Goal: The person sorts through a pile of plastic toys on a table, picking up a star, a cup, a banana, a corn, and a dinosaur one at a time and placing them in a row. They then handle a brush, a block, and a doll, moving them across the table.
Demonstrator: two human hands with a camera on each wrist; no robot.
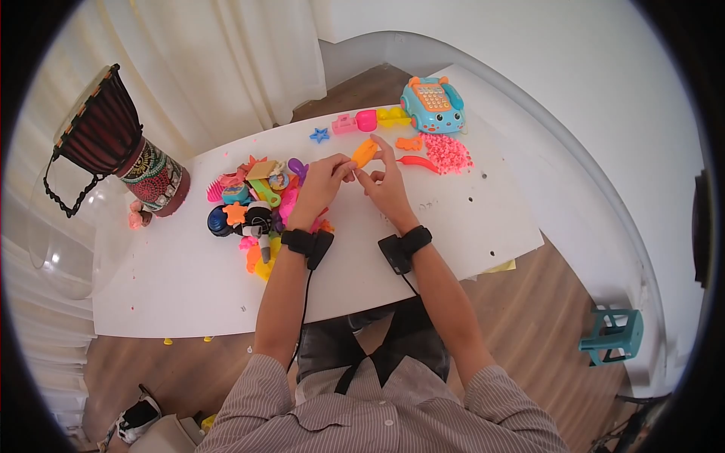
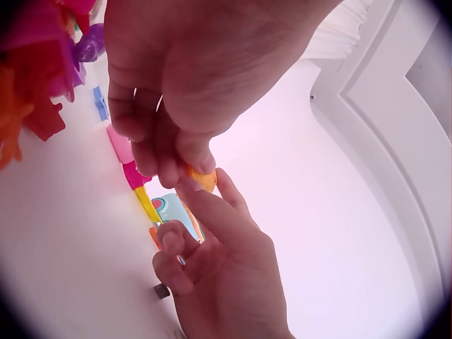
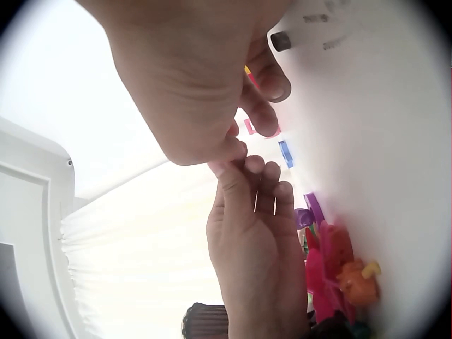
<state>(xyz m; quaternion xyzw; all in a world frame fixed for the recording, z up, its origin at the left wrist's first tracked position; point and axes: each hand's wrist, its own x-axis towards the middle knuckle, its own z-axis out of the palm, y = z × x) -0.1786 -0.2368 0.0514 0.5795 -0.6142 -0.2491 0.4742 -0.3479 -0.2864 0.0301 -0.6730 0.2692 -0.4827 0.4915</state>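
Note:
Both hands meet over the far middle of the white table (image 1: 445,249). My left hand (image 1: 323,183) pinches a small, elongated orange toy (image 1: 365,153) at its near end, thumb against fingers. From the other side my right hand (image 1: 390,192) holds the same toy, its index finger reaching up along it and the thumb low. In the left wrist view only part of the orange toy (image 2: 205,179) shows between the fingertips; in the right wrist view the fingers hide it. A red chili-shaped toy (image 1: 419,162) and a flat orange piece (image 1: 409,143) lie just beyond the right hand.
Left of the left hand sits a pile of colourful toys (image 1: 260,192). Along the back lie a blue star (image 1: 319,135), pink blocks (image 1: 344,124), yellow pieces (image 1: 393,116) and a toy telephone (image 1: 434,106), with pink bits (image 1: 447,154) before it. A drum (image 1: 155,177) stands far left.

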